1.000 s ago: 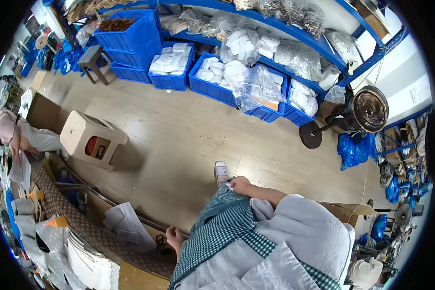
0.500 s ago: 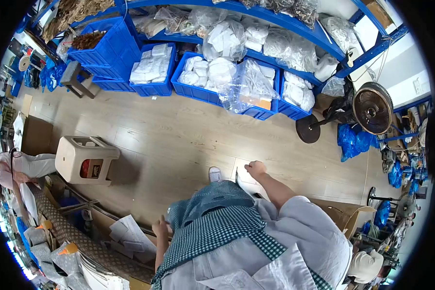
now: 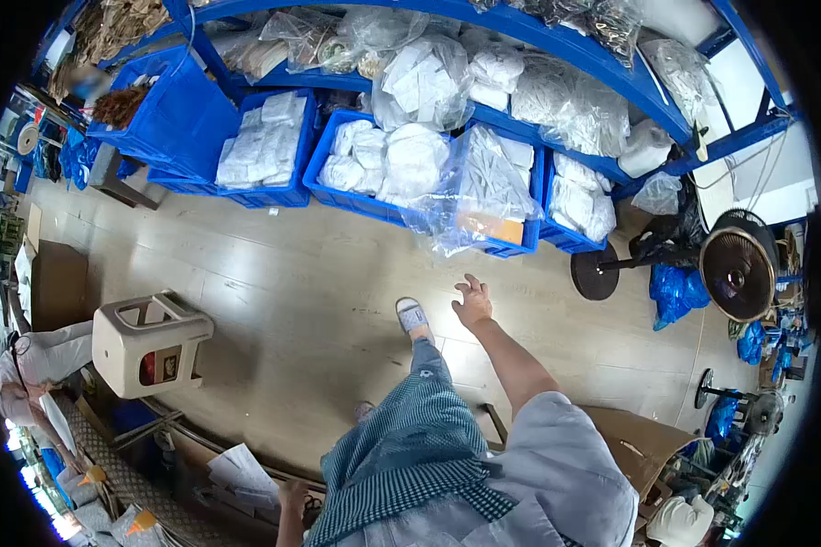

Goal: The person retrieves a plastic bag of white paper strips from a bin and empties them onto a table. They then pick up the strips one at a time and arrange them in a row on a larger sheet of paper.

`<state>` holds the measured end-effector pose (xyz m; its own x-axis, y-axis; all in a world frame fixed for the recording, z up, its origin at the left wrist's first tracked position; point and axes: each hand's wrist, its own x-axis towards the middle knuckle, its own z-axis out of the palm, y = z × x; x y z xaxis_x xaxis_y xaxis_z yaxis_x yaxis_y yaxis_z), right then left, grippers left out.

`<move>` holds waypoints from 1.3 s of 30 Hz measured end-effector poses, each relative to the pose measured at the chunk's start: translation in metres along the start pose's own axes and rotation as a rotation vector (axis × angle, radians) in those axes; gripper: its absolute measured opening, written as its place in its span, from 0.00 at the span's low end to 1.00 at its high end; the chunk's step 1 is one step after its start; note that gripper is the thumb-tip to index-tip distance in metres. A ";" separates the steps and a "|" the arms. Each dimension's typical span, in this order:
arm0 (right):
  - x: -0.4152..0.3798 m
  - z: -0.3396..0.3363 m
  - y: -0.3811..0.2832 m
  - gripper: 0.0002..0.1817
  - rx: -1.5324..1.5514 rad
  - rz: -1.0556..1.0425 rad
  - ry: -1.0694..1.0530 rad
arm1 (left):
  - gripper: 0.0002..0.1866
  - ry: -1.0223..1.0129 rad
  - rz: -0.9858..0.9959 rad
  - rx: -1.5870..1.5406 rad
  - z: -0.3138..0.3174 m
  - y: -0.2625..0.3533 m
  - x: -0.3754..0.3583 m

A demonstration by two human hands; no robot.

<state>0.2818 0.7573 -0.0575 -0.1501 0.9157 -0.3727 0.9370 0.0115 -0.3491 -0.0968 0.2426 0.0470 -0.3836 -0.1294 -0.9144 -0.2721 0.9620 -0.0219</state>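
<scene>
Observed right grip [image 3: 472,304] with fingers spread apart over pale wood-look floor [image 3: 283,346], short of clear crumpled plastic bag [image 3: 494,173] draped on blue rectangular plastic crate [image 3: 530,237]. Observed left grip [image 3: 292,495] just beside loose white paper sheets [image 3: 244,472], with fingers partly hidden; cannot tell whether closed

No readable text, labels or numbers; marks on slipper [image 3: 413,317] too small to read.

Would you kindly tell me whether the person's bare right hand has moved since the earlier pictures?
Yes, the bare right hand has moved forward, closer to the row of rectangular blue plastic bins.
</scene>
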 end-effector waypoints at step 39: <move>-0.184 -0.073 -0.229 0.07 0.537 -0.680 -0.738 | 0.53 0.402 1.163 -0.092 0.118 0.134 -0.141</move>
<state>0.1173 0.6158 0.1538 -0.8909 0.3237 -0.3186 0.3610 0.0791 -0.9292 0.0252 0.4181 0.1250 -0.6786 0.7119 -0.1811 0.3577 0.5356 0.7650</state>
